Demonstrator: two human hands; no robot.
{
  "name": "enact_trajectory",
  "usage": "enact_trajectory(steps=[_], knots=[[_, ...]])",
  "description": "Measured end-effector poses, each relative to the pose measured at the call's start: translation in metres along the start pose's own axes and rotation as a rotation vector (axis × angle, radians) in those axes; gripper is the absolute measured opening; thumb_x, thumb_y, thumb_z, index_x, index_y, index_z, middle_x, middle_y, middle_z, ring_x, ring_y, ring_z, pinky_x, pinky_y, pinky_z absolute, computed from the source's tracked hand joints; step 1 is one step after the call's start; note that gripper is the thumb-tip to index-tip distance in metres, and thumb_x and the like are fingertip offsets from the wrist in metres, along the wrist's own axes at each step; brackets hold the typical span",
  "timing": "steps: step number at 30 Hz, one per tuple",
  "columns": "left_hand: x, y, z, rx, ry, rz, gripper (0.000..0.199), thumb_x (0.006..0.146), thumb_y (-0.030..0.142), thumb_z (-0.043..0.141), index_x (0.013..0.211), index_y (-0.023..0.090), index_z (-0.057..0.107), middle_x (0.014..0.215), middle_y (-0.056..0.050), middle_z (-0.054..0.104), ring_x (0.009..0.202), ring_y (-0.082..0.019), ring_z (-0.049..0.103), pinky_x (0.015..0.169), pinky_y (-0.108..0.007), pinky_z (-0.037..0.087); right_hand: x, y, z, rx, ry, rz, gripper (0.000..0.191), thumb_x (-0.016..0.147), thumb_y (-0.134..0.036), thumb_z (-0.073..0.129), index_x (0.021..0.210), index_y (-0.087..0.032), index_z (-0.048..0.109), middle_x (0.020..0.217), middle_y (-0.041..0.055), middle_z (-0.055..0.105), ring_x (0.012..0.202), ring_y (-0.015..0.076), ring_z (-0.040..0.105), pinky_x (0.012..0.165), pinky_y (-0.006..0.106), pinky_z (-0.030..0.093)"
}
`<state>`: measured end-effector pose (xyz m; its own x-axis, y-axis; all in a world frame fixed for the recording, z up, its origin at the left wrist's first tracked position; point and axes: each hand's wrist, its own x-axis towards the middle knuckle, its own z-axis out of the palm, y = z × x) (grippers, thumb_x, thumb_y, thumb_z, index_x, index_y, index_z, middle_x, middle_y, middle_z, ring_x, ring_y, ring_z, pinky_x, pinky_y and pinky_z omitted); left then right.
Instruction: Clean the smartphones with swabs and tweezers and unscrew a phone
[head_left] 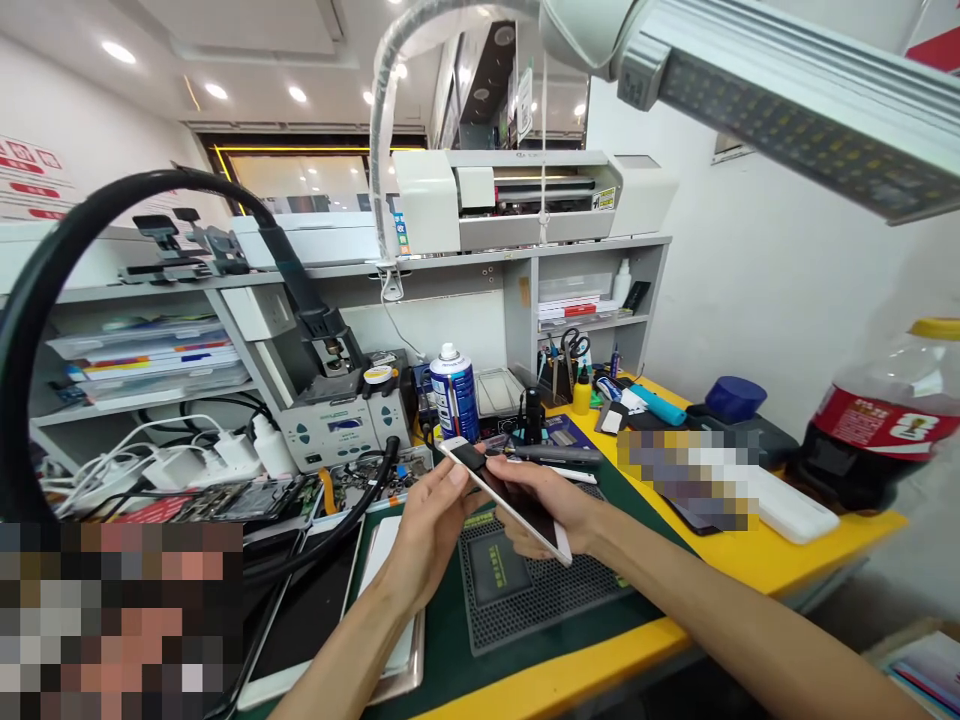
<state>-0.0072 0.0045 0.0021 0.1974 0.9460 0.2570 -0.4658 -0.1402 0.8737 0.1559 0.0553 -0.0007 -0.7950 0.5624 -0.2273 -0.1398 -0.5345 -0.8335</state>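
Observation:
A white-framed smartphone (517, 497) with a dark screen is tilted between my two hands, above the work mat. My left hand (436, 510) grips its upper left end, thumb resting on the front edge. Around the lower right part closes my right hand (551, 505), its thumb on the screen and fingers beneath. A small black piece (471, 458) lies on the upper part of the phone; I cannot tell whether it is loose or attached. Below is a grey perforated repair mat (525, 610). The phone's back is hidden.
At left are tablets (315, 590), a thick black hose (135, 180) and a grey hot-air station (337, 430). A blue spray can (454, 395) stands behind my hands. On the right are a cola bottle (885, 420) and a white case (787, 505). A lamp (780, 110) hangs overhead.

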Motion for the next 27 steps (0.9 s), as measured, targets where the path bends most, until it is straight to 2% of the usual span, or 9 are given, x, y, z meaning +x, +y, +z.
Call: enact_trajectory(steps=[7,13,22,27], knots=[[-0.001,0.001,0.005,0.017,0.065,0.023,0.031,0.089,0.038,0.062,0.111,0.019,0.072,0.115,-0.011,0.07,0.114,-0.03,0.06,0.099,-0.043,0.045,-0.001,0.001,-0.001,-0.006,0.006,-0.003,0.037,0.094,-0.049,0.051,0.073,-0.018,0.054,0.042,-0.0058,0.049,0.026,0.0083,0.038,0.03,0.019,0.034],[-0.003,-0.001,0.001,0.007,0.021,0.02,0.029,0.092,0.035,0.058,0.113,0.019,0.07,0.116,-0.01,0.07,0.117,-0.029,0.058,0.1,-0.041,0.044,-0.002,0.002,0.002,0.001,0.014,-0.022,0.037,0.095,-0.047,0.05,0.073,-0.018,0.054,0.043,-0.0057,0.048,0.028,0.0079,0.038,0.032,0.018,0.031],[-0.004,0.01,0.005,0.013,-0.002,-0.032,0.027,0.089,0.034,0.062,0.11,0.018,0.07,0.111,-0.011,0.069,0.116,-0.03,0.058,0.099,-0.041,0.044,-0.002,0.002,0.001,-0.031,-0.001,-0.055,0.034,0.091,-0.048,0.055,0.075,-0.018,0.057,0.043,-0.0053,0.052,0.027,0.0089,0.041,0.032,0.019,0.032],[-0.002,0.005,0.004,0.069,0.026,-0.001,0.024,0.091,0.036,0.061,0.106,0.018,0.069,0.108,-0.009,0.068,0.108,-0.025,0.061,0.097,-0.038,0.045,0.003,0.004,-0.006,-0.032,-0.071,0.018,0.049,0.093,-0.054,0.046,0.065,-0.016,0.057,0.039,-0.0018,0.052,0.025,0.0102,0.04,0.026,0.02,0.031]])
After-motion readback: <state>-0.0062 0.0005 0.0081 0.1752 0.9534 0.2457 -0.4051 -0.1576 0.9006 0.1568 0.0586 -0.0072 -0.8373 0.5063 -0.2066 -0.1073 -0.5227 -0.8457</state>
